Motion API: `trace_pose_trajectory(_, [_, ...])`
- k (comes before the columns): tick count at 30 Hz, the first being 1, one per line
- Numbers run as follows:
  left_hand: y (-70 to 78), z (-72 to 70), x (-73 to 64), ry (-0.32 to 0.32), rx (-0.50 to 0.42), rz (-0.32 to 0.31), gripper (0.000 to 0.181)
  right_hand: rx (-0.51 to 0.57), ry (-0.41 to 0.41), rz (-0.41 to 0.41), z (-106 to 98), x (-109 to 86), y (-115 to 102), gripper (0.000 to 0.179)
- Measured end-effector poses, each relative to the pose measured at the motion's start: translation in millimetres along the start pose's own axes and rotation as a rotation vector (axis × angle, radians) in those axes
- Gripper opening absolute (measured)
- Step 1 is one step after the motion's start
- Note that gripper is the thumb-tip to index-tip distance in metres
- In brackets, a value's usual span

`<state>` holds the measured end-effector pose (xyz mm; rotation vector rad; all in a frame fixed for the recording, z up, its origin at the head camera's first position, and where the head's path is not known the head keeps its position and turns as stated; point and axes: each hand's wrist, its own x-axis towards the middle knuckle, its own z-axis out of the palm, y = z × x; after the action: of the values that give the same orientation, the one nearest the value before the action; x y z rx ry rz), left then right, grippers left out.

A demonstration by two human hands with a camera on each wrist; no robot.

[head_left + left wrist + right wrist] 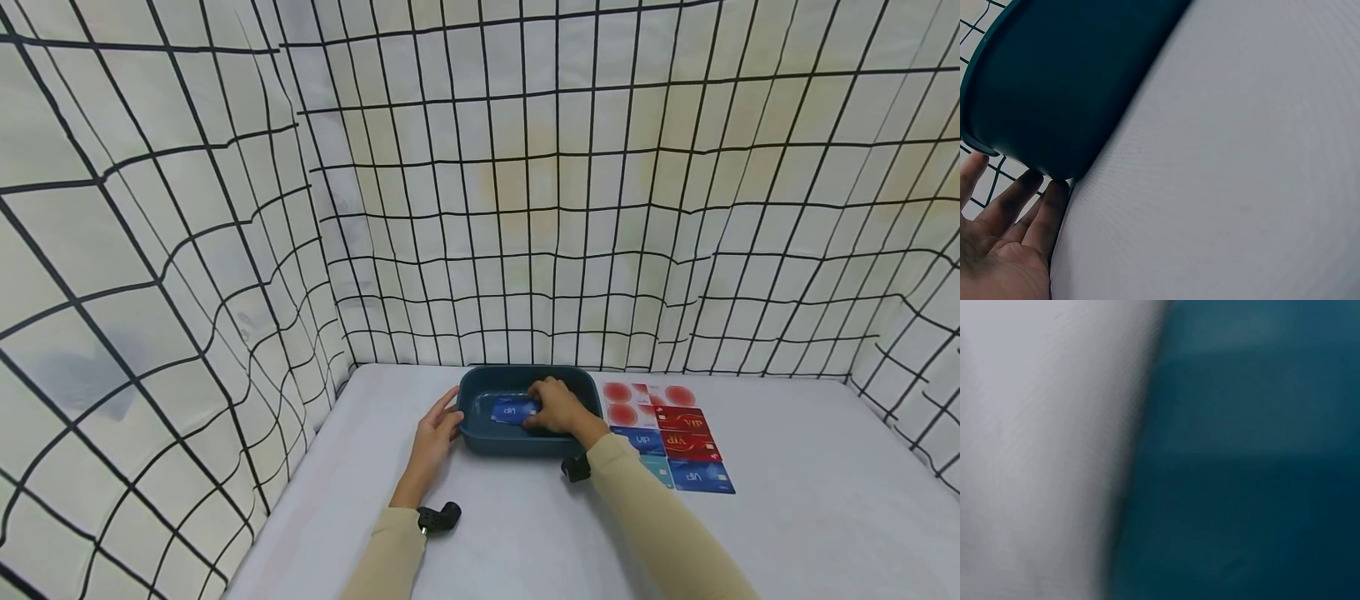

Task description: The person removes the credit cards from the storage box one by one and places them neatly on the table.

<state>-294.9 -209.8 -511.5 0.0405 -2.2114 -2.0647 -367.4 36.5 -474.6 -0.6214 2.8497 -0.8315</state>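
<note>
A dark teal plastic bin (517, 444) stands on the white table. Against its left end rest the fingertips of my left hand (436, 429), the fingers fairly straight; the left wrist view shows this hand (1007, 250) touching the bin's wall (1066, 81). My right hand (558, 408) reaches over the near rim into the bin. Its curled thumb and fingers pinch the right end of a blue VIP card (512, 409), which lies at the bin floor. In the right wrist view only the bin's wall (1241, 425) shows; the hand and card are out of sight there.
Right of the bin, several cards lie in rows: white ones with red circles (622, 414), red VIP cards (687, 444), blue VIP cards (700, 476) and a teal card (658, 469), partly behind the right sleeve. Black netting (555, 208) over white sheeting borders the table (817, 500).
</note>
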Motion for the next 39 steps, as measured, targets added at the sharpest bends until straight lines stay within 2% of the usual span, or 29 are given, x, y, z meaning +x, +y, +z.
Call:
trace_pose_trajectory(13, [7.7, -1.3, -3.6, -0.015, 0.008, 0.005, 0.053, 0.011, 0.023, -0.043, 0.8, 1.9, 2.7, 0.053])
trace_pose_trajectory(22, [1.8, -1.2, -1.9, -0.005, 0.005, 0.019, 0.052, 0.078, 0.011, -0.053, 2.2, 1.9, 3.3, 0.052])
trace_pose_trajectory(39, [1.0, -0.7, -2.9, -0.005, -0.004, 0.033, 0.052, 0.156, 0.063, -0.068, 0.0, 3.4, 1.0, 0.053])
